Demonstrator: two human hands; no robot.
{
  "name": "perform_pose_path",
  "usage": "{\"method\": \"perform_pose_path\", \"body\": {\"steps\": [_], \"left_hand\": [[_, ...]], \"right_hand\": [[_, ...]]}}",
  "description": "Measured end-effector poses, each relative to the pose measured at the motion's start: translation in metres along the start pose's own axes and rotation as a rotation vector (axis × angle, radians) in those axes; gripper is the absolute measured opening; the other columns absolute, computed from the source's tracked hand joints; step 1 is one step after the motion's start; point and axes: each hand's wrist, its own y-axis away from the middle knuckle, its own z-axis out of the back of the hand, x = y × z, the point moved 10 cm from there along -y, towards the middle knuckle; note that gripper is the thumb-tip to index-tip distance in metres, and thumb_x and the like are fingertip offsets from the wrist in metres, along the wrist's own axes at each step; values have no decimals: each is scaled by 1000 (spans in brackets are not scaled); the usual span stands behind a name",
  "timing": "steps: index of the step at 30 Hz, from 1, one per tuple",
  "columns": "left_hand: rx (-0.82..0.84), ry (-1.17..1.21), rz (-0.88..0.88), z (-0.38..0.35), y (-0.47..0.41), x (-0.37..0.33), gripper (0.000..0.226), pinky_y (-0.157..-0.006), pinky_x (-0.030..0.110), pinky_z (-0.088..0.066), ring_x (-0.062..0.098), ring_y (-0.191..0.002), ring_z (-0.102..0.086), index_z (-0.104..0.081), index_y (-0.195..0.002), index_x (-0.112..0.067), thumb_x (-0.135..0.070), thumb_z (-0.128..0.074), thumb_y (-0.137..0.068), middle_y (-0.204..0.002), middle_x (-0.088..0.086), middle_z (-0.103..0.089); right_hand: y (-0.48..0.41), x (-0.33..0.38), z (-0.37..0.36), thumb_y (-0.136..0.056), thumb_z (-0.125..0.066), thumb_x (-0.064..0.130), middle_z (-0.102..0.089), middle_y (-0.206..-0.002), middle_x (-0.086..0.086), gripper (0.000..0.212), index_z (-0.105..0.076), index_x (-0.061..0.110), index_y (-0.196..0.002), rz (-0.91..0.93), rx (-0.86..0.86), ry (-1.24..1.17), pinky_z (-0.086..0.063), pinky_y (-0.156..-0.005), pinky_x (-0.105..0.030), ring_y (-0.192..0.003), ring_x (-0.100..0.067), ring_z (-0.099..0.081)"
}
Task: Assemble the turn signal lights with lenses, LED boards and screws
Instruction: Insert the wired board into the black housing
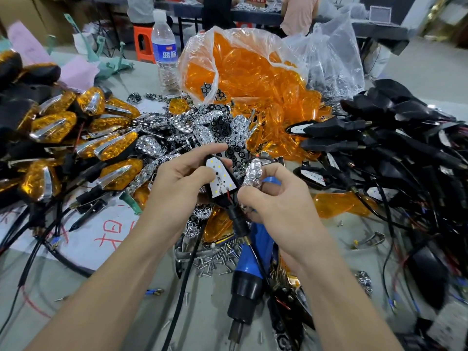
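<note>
Small factory assembly workshop: a bench heaped with amber lenses (many in a plastic bag), black wired housings, loose screws.

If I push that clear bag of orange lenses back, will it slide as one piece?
Probably not. The clear bag is thin, crumpled film, so it would likely buckle rather than slide. Its mouth is open and orange lenses already lie spilled in front, so more would probably tumble out. They look glossy, likely slippery.

Left hand and right hand nearly touch, both curled, gripping.
</note>
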Motion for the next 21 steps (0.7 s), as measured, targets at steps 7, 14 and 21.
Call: {"method": "perform_pose_path", "body": {"steps": [7,14,21], "left_hand": [[-62,-12,29,4,1,3,43,-57,39,-61,21,-89,-77,-81,-104,-27,-3,-49,-86,-98,5,-80],[-112,-51,39,6,3,8,32,-59,40,-62,25,-87,-78,-82,-91,-21,-5,-55,-84,-92,6,-80],[-110,-59,44,8,2,6,38,-59,39,-62,23,-87,-77,-83,-91,-20,4,-53,-93,-94,6,-80]], "right_hand": [[1,5,14,-70,-70,27,-72,-83,-19,24,-53,39,-81,50,-174,-59,-57,-76,-70,-74,-41,-70],[2,8,14,-73,-68,28,-71,-94,-17,24,-56,32,-93,66,-172,-6,-56,-71,-53,-72,-13,-57],[4,19,8,-69,-67,30,-79,-105,11,43,-76,30,-111,166,-126,205,-61,-90,-41,-100,-10,-75]]}}
